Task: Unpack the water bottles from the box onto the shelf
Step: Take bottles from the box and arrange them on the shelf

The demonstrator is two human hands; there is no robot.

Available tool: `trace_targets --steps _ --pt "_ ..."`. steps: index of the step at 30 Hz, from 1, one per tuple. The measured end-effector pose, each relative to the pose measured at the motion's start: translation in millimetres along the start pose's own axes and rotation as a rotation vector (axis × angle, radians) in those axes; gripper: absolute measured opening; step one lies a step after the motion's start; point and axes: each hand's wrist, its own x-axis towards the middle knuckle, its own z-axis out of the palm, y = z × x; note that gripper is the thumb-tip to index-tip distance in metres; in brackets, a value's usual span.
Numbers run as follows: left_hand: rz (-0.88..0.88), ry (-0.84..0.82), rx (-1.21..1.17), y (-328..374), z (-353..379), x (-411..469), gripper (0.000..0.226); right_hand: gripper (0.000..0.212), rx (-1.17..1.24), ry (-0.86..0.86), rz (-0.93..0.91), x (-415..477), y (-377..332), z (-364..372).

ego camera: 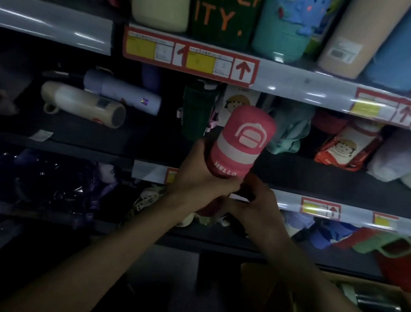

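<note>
Pink bottle [242,144] held up in both hands at the middle shelf [151,138].
The left hand [197,177] wraps the bottle's body; the right hand [257,205], at 5 o'clock from it, curls round the darker lower end. The bottle leans toward 1 o'clock. A cream bottle [80,102] lies on its side at 9 o'clock, and the cardboard box [269,291] sits at 5 o'clock.

1. The pink bottle [242,144] I hold looks matt and smooth.
2. The shelf [305,81] edge is glossy clear plastic over paper labels [191,55].
3. The box [268,303] is dull brown cardboard.
</note>
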Motion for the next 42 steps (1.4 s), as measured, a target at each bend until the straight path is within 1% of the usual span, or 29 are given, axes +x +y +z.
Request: trace_targets --steps 4,7,13,14,16,17,19,22,25,26,29,33,38,42 --pt "0.029 0.043 -0.018 2.7 -17.4 13.3 0.071 0.041 0.044 -0.025 0.007 15.4 -5.4 18.8" --pt "0.036 0.058 -0.009 2.1 -26.8 20.1 0.063 0.032 0.043 -0.020 -0.026 29.2 -6.7 29.3" --pt "0.021 0.116 -0.033 -2.7 -37.6 32.0 0.047 0.031 0.048 0.006 -0.020 48.7 -7.6 46.4" --pt "0.017 0.131 -0.045 -3.9 -37.8 33.0 0.049 0.032 0.052 0.016 -0.016 52.1 -7.4 49.8" --pt "0.018 0.188 -0.066 -3.1 -39.2 34.2 0.067 0.032 0.071 0.024 -0.006 59.3 -8.1 55.9" --pt "0.026 0.229 -0.079 -2.9 -41.2 35.1 0.069 0.031 0.087 0.021 0.002 63.0 -8.7 58.1" --pt "0.056 0.301 -0.091 -3.7 -46.8 36.9 0.054 0.029 0.134 0.027 0.026 69.6 -12.9 61.9" --pt "0.031 0.356 -0.055 -9.2 -56.7 37.8 0.049 0.031 0.150 0.091 -0.002 82.3 -16.5 65.7" --pt "-0.017 0.351 0.077 -17.0 -64.2 37.7 0.044 0.036 0.131 0.141 -0.038 94.5 -16.6 70.3" --pt "-0.029 0.336 0.100 -19.5 -65.2 38.3 0.045 0.038 0.116 0.153 -0.045 97.8 -14.5 71.8" --pt "-0.052 0.277 0.126 -22.7 -66.0 38.7 0.053 0.041 0.074 0.165 -0.073 105.0 -9.1 74.7" --pt "-0.072 0.234 0.166 -28.3 -63.0 40.8 0.053 0.039 0.009 0.179 -0.070 110.0 -0.6 76.9" --pt "-0.075 0.257 0.190 -32.1 -57.7 42.4 0.049 0.043 0.000 0.170 -0.042 114.9 7.9 79.6" --pt "-0.077 0.310 0.186 -36.0 -53.9 45.6 0.048 0.043 -0.001 0.149 -0.035 119.2 10.0 82.4"
